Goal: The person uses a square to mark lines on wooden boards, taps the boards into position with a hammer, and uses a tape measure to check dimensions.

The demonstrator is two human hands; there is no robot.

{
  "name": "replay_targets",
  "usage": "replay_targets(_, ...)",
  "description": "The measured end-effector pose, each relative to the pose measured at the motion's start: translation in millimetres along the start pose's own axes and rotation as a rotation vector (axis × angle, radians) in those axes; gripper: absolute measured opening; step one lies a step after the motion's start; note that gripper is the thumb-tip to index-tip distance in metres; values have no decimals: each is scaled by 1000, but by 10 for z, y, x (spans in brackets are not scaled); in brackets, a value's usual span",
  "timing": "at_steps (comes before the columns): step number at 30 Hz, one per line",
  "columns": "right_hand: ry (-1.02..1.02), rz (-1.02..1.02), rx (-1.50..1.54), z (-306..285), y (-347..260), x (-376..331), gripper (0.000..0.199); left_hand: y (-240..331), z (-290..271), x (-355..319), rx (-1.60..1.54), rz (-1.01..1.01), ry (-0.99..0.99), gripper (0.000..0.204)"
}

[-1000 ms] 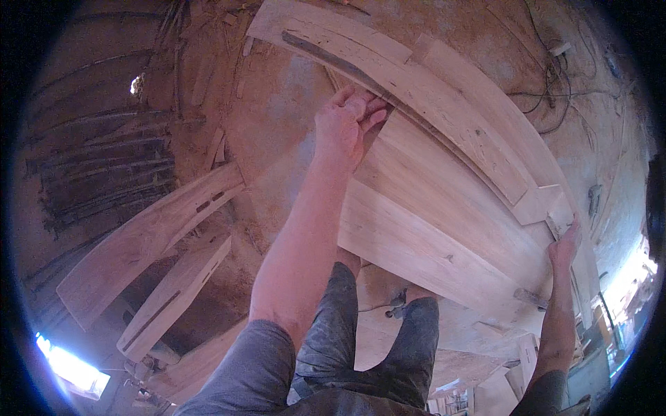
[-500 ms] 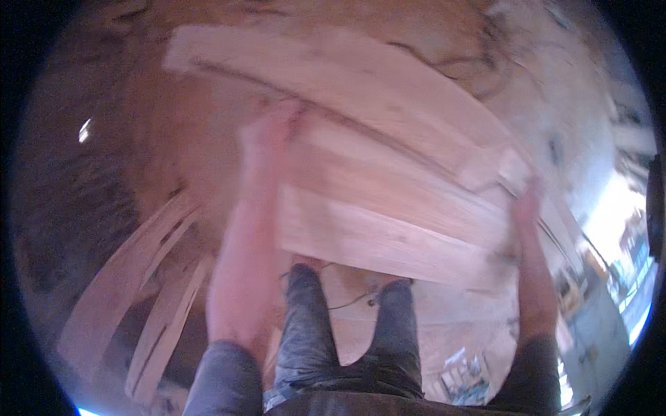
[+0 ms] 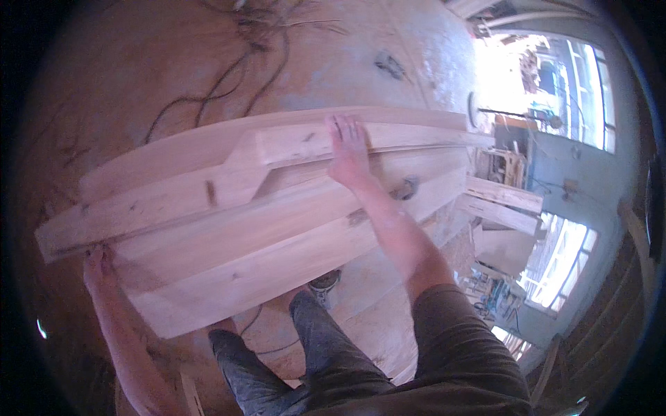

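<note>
A long pale wooden beam (image 3: pixel 166 187) with a stepped cut-out lies lengthwise over wide wooden boards (image 3: pixel 257 260). My left hand (image 3: pixel 101 269) is at the beam's near left end, its fingers closed on the lower edge and partly hidden beneath it. Farther right, past the step, my right hand (image 3: pixel 349 149) grips the beam from above, fingers bent over the top and thumb out of sight. Behind the beam shows the curved edge of another pale board (image 3: pixel 208 142). What supports the boards is mostly hidden.
Dark cables (image 3: pixel 201 100) snake over the dusty floor beyond the boards. More planks (image 3: pixel 503 201) stick out at the right, near a bluish wall (image 3: pixel 583 177) with bright windows. A dark shoe (image 3: pixel 324 280) shows below the boards' near edge.
My view has swung round, so the wood now rises from lower left to upper right. In the picture, my left hand sits farther left and lower; my right hand is nearer the beam's middle.
</note>
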State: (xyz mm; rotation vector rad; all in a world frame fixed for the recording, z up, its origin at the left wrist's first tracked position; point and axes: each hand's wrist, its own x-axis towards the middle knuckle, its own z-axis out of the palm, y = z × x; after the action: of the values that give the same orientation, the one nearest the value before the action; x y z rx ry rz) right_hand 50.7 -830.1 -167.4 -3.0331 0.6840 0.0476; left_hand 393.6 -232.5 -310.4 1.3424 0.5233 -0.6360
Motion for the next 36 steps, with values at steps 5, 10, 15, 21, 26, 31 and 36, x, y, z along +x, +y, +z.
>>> replay_targets(5,-59,158,-57,-41,625,-232,82,-83,-51,24,112,112,-74,27)
replay_targets(10,-88,76,-36,0,993,-172,73,352,579,-477,1357,869,-218,27)
replay_targets(15,38,20,19,-41,1025,-181,65,221,105,-64,861,405,-182,25)
replay_targets(21,129,0,37,-88,1055,-16,59,50,-736,362,1343,599,-209,25)
replay_targets(26,126,-39,19,-57,1084,198,58,24,-739,406,1127,852,-341,23)
replay_targets(31,46,-36,-15,32,1089,170,66,122,-574,275,1009,428,-313,24)
replay_targets(36,-85,-5,-66,27,1158,156,72,-72,-16,-61,535,264,-146,21)
